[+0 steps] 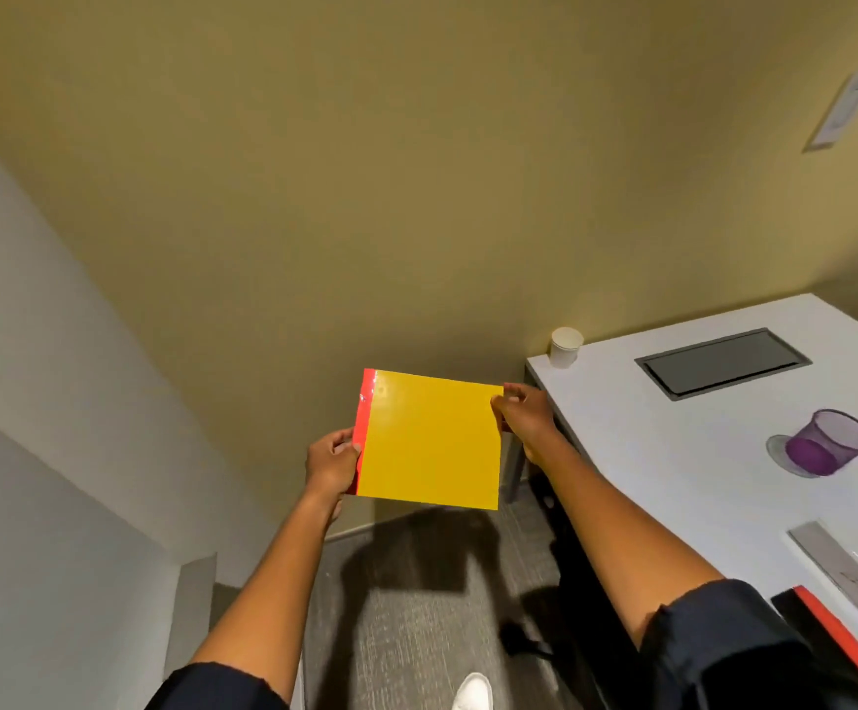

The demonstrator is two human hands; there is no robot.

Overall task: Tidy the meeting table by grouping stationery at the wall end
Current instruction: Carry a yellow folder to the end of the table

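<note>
You hold a square yellow notebook (432,440) up in the air in front of you, off to the left of the counter (673,453) and above the grey carpeted floor (416,607). Its cover is plain, glossy yellow, with a red strip running down its left edge like a spine. Your left hand (332,466) forms one grip, thumb on the front and fingers behind, pinching the red edge near its lower part. Your right hand (527,415) forms the other grip, closed on the upper part of the opposite edge, thumb and fingertips pressed on the cover. The notebook sits flat between the two grips, tilted slightly, its face towards you.

To the right of your right grip lies the white counter. Just beyond that grip, at the counter's near corner by the wall, stands a small white paper cup (565,346). Farther right, a dark rectangular hatch (722,362) is set into the surface. Below it, a purple mesh pen holder (829,443) stands upright. Nearer you, at the right edge, lie a metal ruler (847,566) and a red-edged item (837,632), only partly visible.
</note>
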